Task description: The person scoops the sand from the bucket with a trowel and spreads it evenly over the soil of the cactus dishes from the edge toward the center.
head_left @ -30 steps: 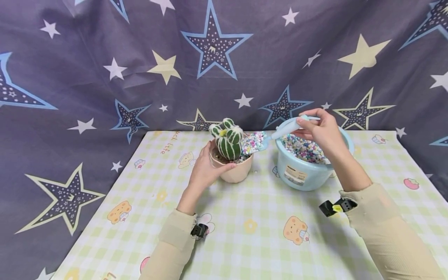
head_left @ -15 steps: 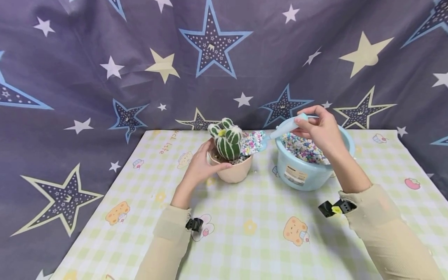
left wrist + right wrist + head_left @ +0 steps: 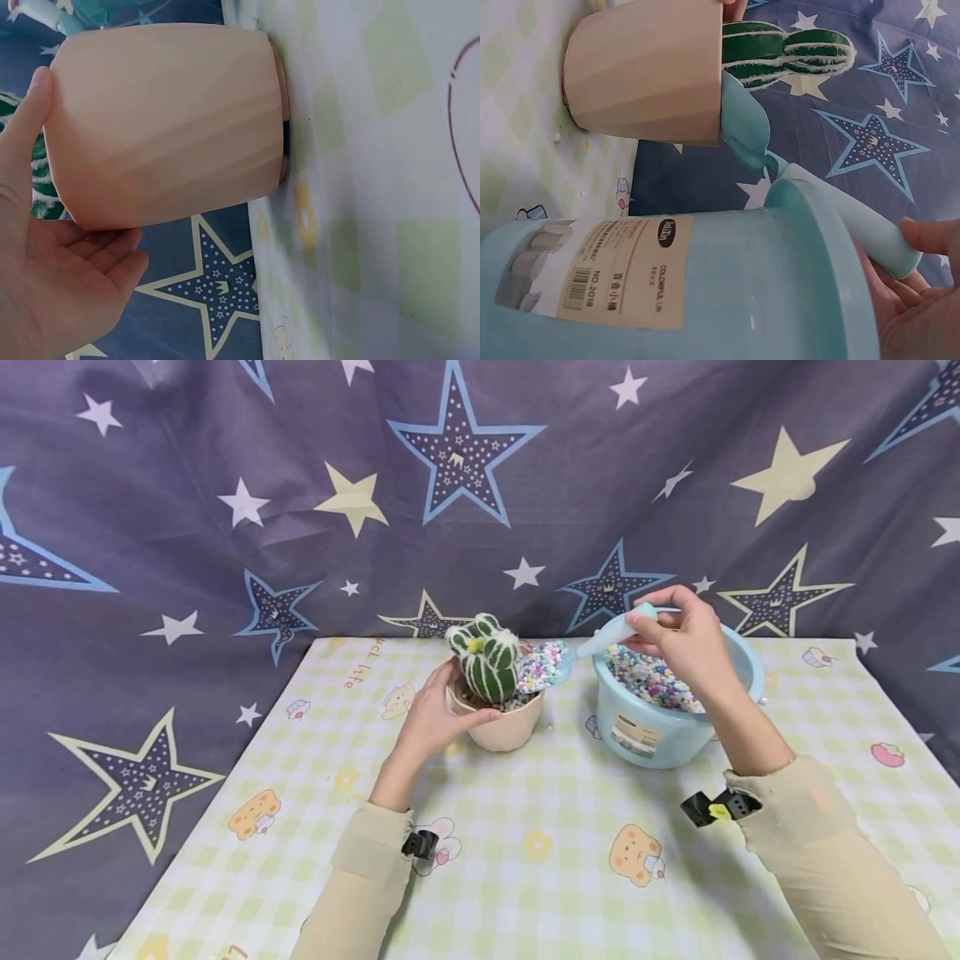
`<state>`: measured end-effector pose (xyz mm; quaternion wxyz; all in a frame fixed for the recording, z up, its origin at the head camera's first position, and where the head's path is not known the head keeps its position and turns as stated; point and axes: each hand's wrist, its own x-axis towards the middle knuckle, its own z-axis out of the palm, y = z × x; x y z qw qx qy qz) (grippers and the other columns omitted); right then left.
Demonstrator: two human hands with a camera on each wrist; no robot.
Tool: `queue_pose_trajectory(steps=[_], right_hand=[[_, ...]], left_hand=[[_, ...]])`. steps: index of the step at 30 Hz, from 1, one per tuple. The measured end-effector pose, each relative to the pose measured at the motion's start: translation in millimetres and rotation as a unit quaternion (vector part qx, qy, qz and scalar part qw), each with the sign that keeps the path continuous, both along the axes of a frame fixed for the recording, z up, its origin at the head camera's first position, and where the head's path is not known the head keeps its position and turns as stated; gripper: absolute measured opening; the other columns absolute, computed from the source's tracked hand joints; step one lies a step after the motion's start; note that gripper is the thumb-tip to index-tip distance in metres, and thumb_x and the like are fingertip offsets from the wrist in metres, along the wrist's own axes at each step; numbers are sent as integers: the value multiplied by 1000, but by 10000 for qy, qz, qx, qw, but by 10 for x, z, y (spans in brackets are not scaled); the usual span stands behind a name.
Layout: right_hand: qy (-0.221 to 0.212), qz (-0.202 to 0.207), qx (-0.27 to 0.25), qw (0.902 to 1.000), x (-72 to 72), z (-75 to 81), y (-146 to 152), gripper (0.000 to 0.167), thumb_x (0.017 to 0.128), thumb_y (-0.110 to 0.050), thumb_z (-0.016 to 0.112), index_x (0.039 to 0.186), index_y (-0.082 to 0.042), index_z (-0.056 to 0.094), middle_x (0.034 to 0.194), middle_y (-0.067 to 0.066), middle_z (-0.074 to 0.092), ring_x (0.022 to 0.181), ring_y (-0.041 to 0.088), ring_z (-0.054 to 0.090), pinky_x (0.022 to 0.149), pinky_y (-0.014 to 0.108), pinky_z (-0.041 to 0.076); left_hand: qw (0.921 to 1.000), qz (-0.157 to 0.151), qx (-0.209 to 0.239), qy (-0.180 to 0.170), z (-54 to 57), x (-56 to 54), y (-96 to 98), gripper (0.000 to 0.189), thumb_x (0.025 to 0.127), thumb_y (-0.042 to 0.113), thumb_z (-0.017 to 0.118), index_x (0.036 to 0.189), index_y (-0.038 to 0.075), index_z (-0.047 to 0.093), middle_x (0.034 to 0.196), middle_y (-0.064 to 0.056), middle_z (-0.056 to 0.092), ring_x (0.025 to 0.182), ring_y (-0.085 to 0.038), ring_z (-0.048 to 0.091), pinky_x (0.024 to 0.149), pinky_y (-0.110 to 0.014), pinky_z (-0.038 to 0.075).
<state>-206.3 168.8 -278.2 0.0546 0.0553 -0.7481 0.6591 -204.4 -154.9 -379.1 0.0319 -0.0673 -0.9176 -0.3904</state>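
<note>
In the head view, my left hand point(image 3: 431, 714) grips the peach flowerpot point(image 3: 506, 731) from its left side, thumb along the near rim. A green cactus with white fuzzy ribs point(image 3: 491, 675) stands in the pot. The left wrist view has the pot's smooth wall point(image 3: 165, 120) with fingers curled at its rim. My right hand point(image 3: 693, 643) pinches the handle of a light blue trowel point(image 3: 611, 633). Multicoloured pebbles point(image 3: 542, 665) heap on its blade, which lies over the pot's right rim. In the right wrist view, the trowel blade point(image 3: 744, 127) rests right at that rim beside the cactus.
A light blue bucket point(image 3: 652, 745) of multicoloured pebbles point(image 3: 656, 681) stands right of the pot, below my right hand. Green-checked cloth point(image 3: 536, 893) covers the table. A dark star-patterned curtain point(image 3: 315, 435) hangs behind. A few stray pebbles point(image 3: 557, 137) lie near the pot.
My left wrist and forearm have shifted slightly left, the hand still on the pot. The trowel's handle end is tipped up a little; its blade stays at the rim.
</note>
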Motion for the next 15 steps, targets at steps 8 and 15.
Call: queue_pose_trajectory(steps=[8, 15], right_hand=[[90, 33, -84, 9999, 20, -20, 44, 16, 97, -11, 64, 109, -9, 54, 80, -15, 72, 70, 3, 73, 72, 20, 61], [81, 52, -123, 9999, 21, -12, 60, 15, 97, -11, 64, 108, -11, 54, 79, -15, 72, 70, 3, 73, 71, 19, 61]], left_hand=[[9999, -18, -133, -55, 19, -2, -2, 115, 73, 60, 82, 159, 10, 24, 162, -11, 33, 148, -33, 34, 122, -52, 30], [9999, 33, -147, -40, 29, 8, 7, 114, 73, 59, 82, 158, 10, 25, 161, -12, 34, 147, -34, 35, 122, -52, 30]])
